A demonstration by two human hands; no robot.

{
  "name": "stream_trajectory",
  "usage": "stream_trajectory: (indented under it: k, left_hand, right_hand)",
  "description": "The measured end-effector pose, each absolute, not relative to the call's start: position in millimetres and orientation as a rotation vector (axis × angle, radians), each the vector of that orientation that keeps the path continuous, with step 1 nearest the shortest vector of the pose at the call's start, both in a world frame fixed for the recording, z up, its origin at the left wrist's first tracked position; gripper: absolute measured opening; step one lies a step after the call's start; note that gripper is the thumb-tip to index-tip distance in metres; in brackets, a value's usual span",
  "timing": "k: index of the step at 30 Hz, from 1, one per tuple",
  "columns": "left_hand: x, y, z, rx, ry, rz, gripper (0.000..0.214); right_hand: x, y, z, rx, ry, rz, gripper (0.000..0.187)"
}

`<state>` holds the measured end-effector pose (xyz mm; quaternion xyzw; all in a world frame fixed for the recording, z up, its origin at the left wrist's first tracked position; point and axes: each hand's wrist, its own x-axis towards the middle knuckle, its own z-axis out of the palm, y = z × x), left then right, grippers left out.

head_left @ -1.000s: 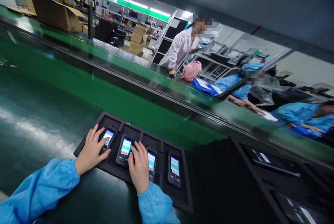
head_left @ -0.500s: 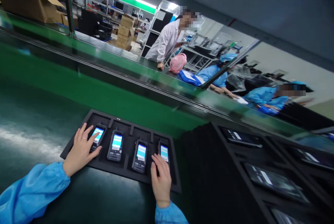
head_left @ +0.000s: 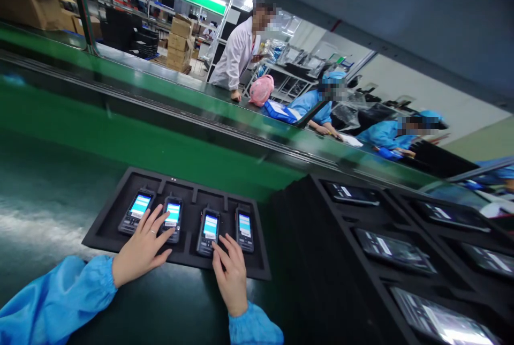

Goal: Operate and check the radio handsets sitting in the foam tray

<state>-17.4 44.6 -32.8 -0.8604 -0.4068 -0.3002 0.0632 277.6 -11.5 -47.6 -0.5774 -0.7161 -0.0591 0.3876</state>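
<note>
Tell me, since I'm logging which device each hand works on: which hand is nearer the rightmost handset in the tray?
Right. The right hand lies just below and left of the rightmost handset; the left hand is two handsets away, at the second one.

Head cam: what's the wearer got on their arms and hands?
Both arms wear loose, bright blue smock sleeves with gathered elastic cuffs at the wrist. The left hand is bare apart from a thin ring on one finger. The right hand is bare, no ring visible. No gloves or wrist straps show.
</note>
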Motion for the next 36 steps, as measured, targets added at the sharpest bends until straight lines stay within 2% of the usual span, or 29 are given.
stream_trajectory:
  k: [10, 36]
  left_hand:
    - [-1.2, 38.2, -29.9, -2.492, -1.202, -0.837, 0.037]
    - [4.4, 37.3, -22.1, -2.469, -1.266, -0.923, 0.037]
  right_hand:
    - [276.8, -10.8, -42.5, -1.499, -1.818, -0.135, 0.033]
    - [279.5, -11.5, -43.7, -1.51, -1.789, -0.065, 0.034]
